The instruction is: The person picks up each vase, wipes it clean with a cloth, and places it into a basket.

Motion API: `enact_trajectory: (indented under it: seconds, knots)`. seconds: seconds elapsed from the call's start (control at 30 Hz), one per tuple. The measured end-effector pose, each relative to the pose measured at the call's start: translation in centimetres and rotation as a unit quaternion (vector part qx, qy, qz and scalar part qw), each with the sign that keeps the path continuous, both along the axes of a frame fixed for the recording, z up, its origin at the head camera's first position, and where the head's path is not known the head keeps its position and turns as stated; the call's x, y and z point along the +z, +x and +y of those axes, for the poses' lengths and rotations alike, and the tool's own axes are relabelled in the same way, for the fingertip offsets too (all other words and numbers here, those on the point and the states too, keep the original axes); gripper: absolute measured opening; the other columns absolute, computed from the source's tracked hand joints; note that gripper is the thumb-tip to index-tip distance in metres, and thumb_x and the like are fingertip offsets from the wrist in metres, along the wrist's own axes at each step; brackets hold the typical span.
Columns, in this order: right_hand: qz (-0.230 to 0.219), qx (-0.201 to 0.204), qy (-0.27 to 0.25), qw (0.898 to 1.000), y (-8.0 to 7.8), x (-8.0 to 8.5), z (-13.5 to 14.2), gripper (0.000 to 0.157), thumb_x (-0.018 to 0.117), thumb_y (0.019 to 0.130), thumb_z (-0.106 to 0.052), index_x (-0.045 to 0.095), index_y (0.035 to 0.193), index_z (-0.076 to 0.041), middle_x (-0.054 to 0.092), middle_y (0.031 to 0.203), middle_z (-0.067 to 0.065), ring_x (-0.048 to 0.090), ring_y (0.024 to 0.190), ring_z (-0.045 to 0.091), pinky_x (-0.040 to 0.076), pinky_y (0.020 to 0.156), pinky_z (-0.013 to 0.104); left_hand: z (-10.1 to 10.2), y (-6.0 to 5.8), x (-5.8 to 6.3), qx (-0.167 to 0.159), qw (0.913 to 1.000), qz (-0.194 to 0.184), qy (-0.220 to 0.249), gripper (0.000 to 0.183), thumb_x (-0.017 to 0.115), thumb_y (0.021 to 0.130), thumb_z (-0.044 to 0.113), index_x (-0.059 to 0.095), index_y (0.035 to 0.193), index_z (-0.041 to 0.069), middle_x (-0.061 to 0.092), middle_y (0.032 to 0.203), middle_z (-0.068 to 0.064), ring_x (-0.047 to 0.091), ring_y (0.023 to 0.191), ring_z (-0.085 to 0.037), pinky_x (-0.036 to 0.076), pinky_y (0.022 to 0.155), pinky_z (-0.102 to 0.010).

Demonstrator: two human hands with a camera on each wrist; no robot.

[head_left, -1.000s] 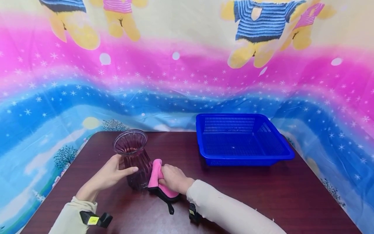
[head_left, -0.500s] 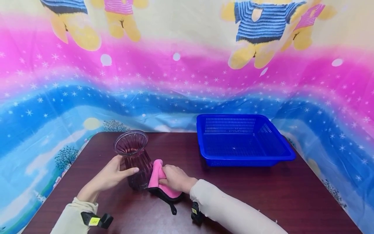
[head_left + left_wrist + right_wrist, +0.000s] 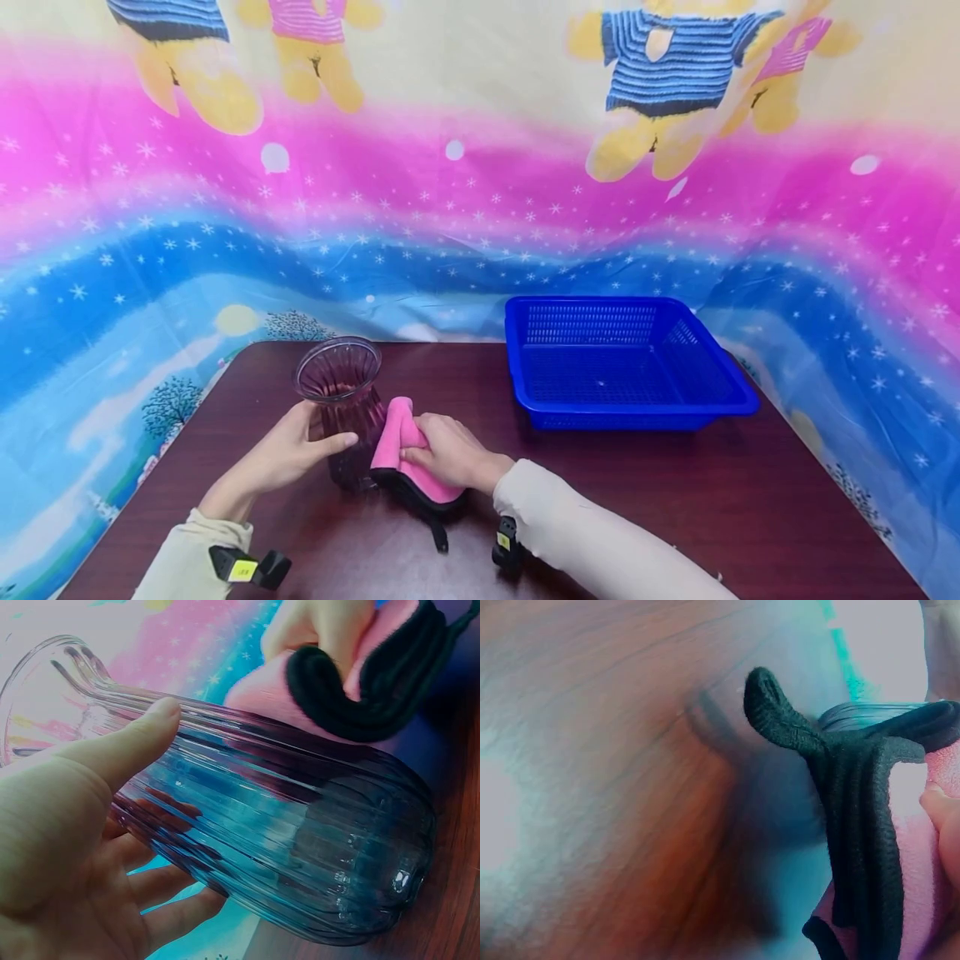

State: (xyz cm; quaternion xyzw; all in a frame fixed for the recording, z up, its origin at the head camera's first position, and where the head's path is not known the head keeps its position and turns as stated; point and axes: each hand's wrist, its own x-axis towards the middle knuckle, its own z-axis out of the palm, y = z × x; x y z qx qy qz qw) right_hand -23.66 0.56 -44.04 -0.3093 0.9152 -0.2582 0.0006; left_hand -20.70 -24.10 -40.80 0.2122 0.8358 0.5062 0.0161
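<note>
Cloth (image 3: 393,458) now slightly further left and higher than half a second ago in the head view, covering more of the lower side of the vase (image 3: 363,417) — a small shift, with vase, left hand (image 3: 281,450) and basket (image 3: 633,410) in much the same places. For the work in hand, probably a rubbing stroke along the glass by the right hand (image 3: 452,454), against steady support from the left.

Left grip: holding the vase below its flared mouth, thumb across the near side, fingers round the other. Right grip: gripping the bunched cloth, thumb laid over the pink fabric, black edging and loop (image 3: 440,537) hanging below.

Near the left end of the surface (image 3: 750,500), the vase, mouth up; base apparently resting there, true lean hard to tell. In the left wrist view, pink fabric visible through the ribbed wall — likely touching, exact contact hidden.

Well apart to the right, near the back edge, the blue basket, touched by neither hand. Behind everything, a printed curtain (image 3: 480,208).
</note>
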Motion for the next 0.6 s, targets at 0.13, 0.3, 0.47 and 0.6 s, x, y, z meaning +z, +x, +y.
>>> enact_trajectory:
  seconds: [0.13,0.3,0.47,0.6]
  knots:
    - [0.001,-0.003,-0.029,1.0,0.0,0.8,-0.2,0.013,0.068,0.089,-0.032,0.062,0.086,-0.02,0.056,0.078,-0.006,0.05,0.07,0.005,0.041,0.062,0.017,-0.1,0.0,-0.1,0.003,1.0,0.005,-0.006,0.059,0.068,0.09,0.018,0.04,0.138,-0.001,0.056,0.132,-0.025,0.057,0.107,0.011,0.051,0.088,-0.013]
    - [-0.01,-0.007,-0.071,0.997,0.0,1.8,-0.5,0.011,0.068,0.088,-0.029,0.064,0.088,-0.019,0.057,0.078,-0.006,0.051,0.072,0.006,0.042,0.063,0.017,-0.1,0.1,0.0,0.009,0.9998,0.002,-0.015,0.059,0.068,0.09,0.021,0.041,0.138,0.001,0.057,0.132,-0.022,0.056,0.107,0.011,0.051,0.09,-0.014]
    - [-0.018,-0.004,-0.11,0.994,0.0,2.9,-0.7,0.012,0.068,0.089,-0.028,0.064,0.091,-0.017,0.055,0.076,-0.006,0.051,0.073,0.007,0.041,0.063,0.016,-0.1,0.1,0.0,0.01,0.9998,0.005,-0.016,0.058,0.068,0.09,0.021,0.041,0.138,0.001,0.057,0.132,-0.021,0.056,0.108,0.011,0.05,0.09,-0.013]
    - [-0.015,0.001,-0.138,0.99,-0.1,3.7,-0.9,0.012,0.068,0.088,-0.026,0.062,0.09,-0.016,0.053,0.075,-0.006,0.05,0.071,0.007,0.041,0.061,0.015,-0.1,0.1,-0.1,0.008,0.9997,0.014,-0.018,0.058,0.067,0.091,0.018,0.04,0.139,-0.001,0.056,0.133,-0.023,0.054,0.108,0.013,0.051,0.092,-0.017]
